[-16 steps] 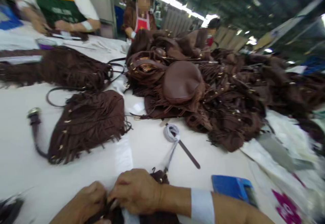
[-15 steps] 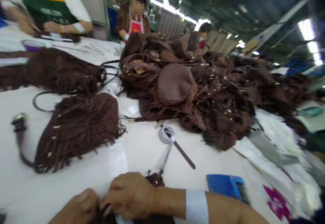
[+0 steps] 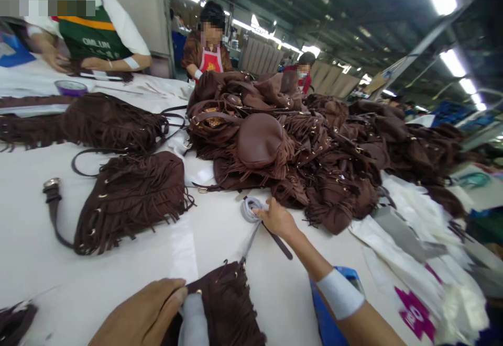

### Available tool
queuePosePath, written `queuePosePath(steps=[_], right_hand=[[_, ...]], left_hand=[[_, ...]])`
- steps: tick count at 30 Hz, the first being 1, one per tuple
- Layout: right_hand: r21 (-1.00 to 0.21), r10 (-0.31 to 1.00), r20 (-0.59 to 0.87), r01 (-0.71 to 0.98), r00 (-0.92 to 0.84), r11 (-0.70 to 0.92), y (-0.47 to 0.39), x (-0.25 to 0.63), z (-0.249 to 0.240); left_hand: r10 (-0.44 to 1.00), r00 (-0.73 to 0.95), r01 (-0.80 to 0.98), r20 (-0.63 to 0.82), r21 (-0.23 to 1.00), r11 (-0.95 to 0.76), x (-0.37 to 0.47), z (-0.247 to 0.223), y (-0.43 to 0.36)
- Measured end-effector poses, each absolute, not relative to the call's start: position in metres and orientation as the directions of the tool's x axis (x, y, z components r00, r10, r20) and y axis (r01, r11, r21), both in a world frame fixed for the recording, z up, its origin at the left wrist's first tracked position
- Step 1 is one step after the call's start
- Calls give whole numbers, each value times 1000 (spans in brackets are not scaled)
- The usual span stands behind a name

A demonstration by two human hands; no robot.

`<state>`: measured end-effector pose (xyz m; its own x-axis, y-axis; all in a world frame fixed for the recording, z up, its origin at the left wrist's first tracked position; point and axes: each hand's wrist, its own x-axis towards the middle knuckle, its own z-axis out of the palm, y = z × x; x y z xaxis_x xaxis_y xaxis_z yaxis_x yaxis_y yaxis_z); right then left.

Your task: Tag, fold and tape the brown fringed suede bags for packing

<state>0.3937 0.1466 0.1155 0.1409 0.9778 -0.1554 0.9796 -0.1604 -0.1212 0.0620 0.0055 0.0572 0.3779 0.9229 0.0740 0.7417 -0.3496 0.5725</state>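
A dark brown fringed bag (image 3: 231, 304) lies on the table close to me, pale grey wrapping showing at its opening. My left hand (image 3: 145, 309) is closed on its left edge, thumb and fingers together. From the bag a strap runs up to a coil wrapped in whitish film (image 3: 251, 210). My right hand (image 3: 279, 219) reaches out over the table, its fingers closed on the right side of that coil. Beneath this hand a loose brown strap end (image 3: 283, 247) sticks out. The right wrist wears a white band.
A large heap of brown fringed bags (image 3: 259, 139) covers the far side. Another fringed bag (image 3: 133, 197) lies at the left. A blue object (image 3: 328, 309) sits under my right forearm, near white plastic bags (image 3: 424, 262). Co-workers (image 3: 212, 47) stand across the table.
My right hand has left the near bag and moved forward to the wrapped coil. My left hand stays at the bag, which now shows more fully. The view has tilted up.
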Motion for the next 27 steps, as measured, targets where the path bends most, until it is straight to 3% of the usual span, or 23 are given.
queuePosePath(steps=[1, 3, 5, 10, 12, 15, 19, 23, 27], right_hand=[[-113, 975, -171, 980, 143, -164, 149, 397, 110], [-90, 974, -173, 982, 147, -164, 149, 395, 100], [-64, 982, -125, 987, 140, -149, 146, 387, 98], [-41, 999, 29, 998, 42, -41, 131, 365, 114], [-113, 997, 75, 993, -37, 45, 126, 356, 121], [-284, 967, 112, 925, -228, 251, 118, 338, 127], [-416, 844, 29, 762, -536, 497, 112, 312, 132], [-581, 741, -89, 639, -666, 504, 116, 296, 130], [-674, 660, -237, 610, -713, 417, 127, 295, 125]], left_hand=[[925, 377, 745, 38, 581, -328, 71, 69, 9], [927, 315, 808, -202, 570, -150, 89, 87, 15], [900, 287, 841, -327, 537, -73, 102, 95, 18], [869, 361, 828, -339, 546, -131, 107, 85, 14], [866, 409, 804, -286, 562, -194, 105, 79, 11], [850, 518, 733, -96, 562, -383, 104, 74, 7], [778, 592, 634, 212, 474, -611, 102, 73, 3], [712, 593, 602, 376, 381, -702, 99, 75, 3], [682, 608, 625, 407, 286, -727, 98, 70, 1]])
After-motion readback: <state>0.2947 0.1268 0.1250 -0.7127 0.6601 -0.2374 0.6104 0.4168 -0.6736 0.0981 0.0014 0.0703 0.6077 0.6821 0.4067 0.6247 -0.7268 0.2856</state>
